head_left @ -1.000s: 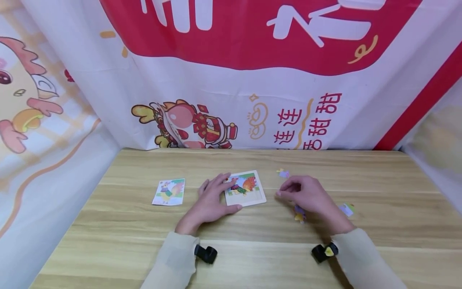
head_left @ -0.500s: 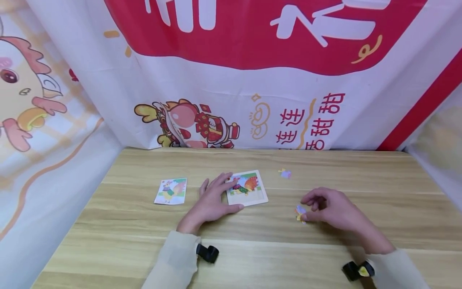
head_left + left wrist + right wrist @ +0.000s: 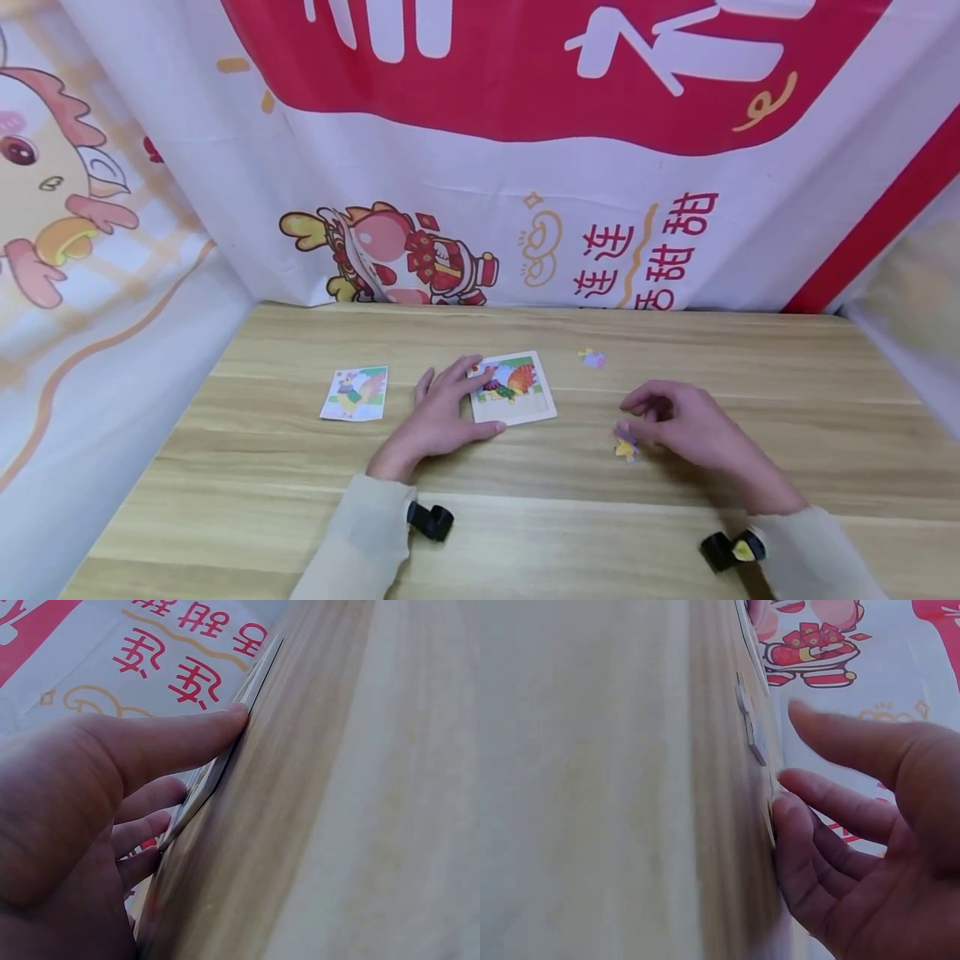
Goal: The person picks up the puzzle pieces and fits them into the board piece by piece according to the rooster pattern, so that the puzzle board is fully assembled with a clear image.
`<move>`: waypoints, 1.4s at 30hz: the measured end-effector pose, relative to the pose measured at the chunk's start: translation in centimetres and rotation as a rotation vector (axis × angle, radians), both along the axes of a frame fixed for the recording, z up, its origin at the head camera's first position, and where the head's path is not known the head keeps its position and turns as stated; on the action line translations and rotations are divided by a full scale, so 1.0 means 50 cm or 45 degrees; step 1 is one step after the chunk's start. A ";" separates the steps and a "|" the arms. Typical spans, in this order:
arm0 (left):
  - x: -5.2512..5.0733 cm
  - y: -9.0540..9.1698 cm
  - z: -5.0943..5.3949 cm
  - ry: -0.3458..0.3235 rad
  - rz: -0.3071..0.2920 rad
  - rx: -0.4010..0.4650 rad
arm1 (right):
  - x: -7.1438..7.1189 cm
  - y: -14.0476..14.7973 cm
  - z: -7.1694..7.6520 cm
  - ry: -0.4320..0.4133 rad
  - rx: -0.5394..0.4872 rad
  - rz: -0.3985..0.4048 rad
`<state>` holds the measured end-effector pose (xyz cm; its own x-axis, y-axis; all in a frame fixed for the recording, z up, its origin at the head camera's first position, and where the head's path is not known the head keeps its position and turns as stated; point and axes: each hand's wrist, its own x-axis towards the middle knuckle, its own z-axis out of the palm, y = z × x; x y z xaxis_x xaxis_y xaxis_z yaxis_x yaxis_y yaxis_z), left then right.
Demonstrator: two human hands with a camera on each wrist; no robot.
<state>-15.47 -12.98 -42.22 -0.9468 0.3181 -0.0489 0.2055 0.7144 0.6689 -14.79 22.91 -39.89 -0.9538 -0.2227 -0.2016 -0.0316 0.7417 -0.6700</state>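
My left hand (image 3: 441, 421) rests on a small square jigsaw board (image 3: 525, 408), fingers spread over its left side and thumb along the near edge. The board shows a partly assembled colourful bird picture; bare board shows at its front. In the left wrist view, the thumb touches the board's edge (image 3: 202, 791). My right hand (image 3: 693, 427) hovers low beside a purple-and-yellow jigsaw piece (image 3: 625, 450), its thumb tip over the piece. From the right wrist, this piece (image 3: 751, 724) lies just off the thumb, which stands apart from loosely bent fingers. Whether anything lies under those fingers is unclear.
A printed picture card (image 3: 356, 393) of the bird lies left of my left hand. Another jigsaw piece (image 3: 592, 358) lies farther back, right of the board. The wooden table (image 3: 525, 533) ends at a printed cloth (image 3: 465, 175) hanging behind.
My right hand has moved right and nearer to me, from right of the board to the purple-and-yellow piece. It now covers where another piece lay. The left hand stays on the board.
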 end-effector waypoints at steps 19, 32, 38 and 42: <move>0.004 0.005 -0.001 -0.006 -0.002 0.005 | -0.124 -0.056 -0.001 -0.062 -0.114 -0.324; 0.002 0.007 0.002 -0.019 0.003 -0.017 | -0.137 -0.068 -0.004 0.004 0.039 -0.254; 0.002 0.003 0.003 -0.009 0.011 0.001 | -0.139 -0.071 -0.005 0.006 0.034 -0.252; 0.002 0.000 0.003 -0.001 0.013 0.007 | -0.140 -0.072 -0.006 0.028 0.019 -0.239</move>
<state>-15.35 -12.96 -42.06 -0.9500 0.3087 -0.0477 0.1978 0.7129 0.6727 -21.78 19.29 -40.20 -0.9826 -0.0375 -0.1822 0.0937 0.7459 -0.6594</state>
